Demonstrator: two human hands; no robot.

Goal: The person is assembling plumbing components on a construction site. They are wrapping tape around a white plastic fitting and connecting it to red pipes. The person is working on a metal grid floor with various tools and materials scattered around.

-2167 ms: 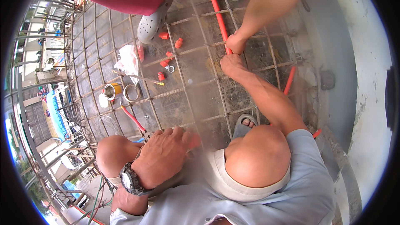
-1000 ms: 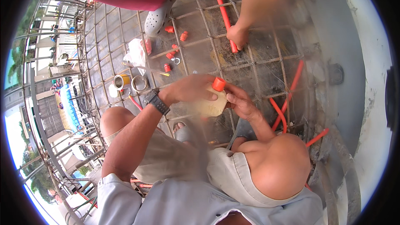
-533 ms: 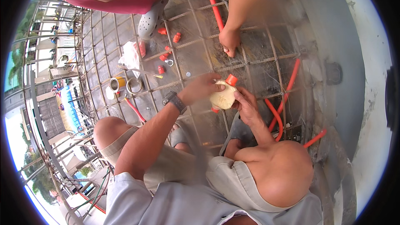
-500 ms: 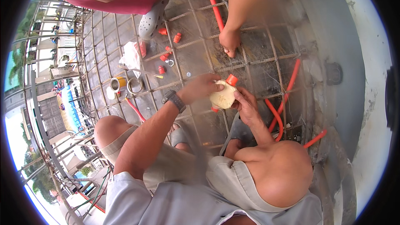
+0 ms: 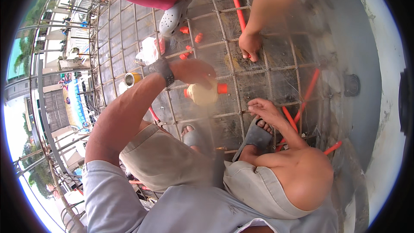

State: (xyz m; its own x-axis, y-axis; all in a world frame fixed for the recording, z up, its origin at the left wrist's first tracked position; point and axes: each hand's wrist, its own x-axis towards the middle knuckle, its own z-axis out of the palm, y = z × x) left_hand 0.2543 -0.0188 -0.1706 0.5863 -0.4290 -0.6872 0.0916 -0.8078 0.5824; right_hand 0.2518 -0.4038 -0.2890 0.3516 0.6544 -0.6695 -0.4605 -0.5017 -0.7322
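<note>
A cream rounded piece [image 5: 203, 97] is near the middle of the frame, blurred, with a red-orange fitting [image 5: 222, 88] on its right side and another red-orange stub [image 5: 186, 93] on its left. Those two ends look to be in place; no pipe enters the right-hand one, and none can be seen at the left, so the assembly seems only part-made.

The person's left hand [image 5: 196, 72] is over its upper edge, fingers bent and apparently clamped on it, though the blur hides the exact grip. The right hand [image 5: 268, 111], right of centre, is apart from the piece, its fingers loosely spread and gripping nothing.

Above it, a co-worker's hand [image 5: 250, 45] is closed around the lower end of a long red pipe [image 5: 236, 2], which is not joined to the piece. Loose red fittings [image 5: 199, 37] lie unattached in the upper middle, among the steel bars [image 5: 280, 67]. More red pipe [image 5: 311, 87] lies at the right.

As for containers, a yellow can [image 5: 137, 77] left of centre shows an open mouth; its contents cannot be made out. Above it is a crumpled white plastic bag [image 5: 148, 52] with something red at its right edge; whether that is inside or beside it is unclear.
</note>
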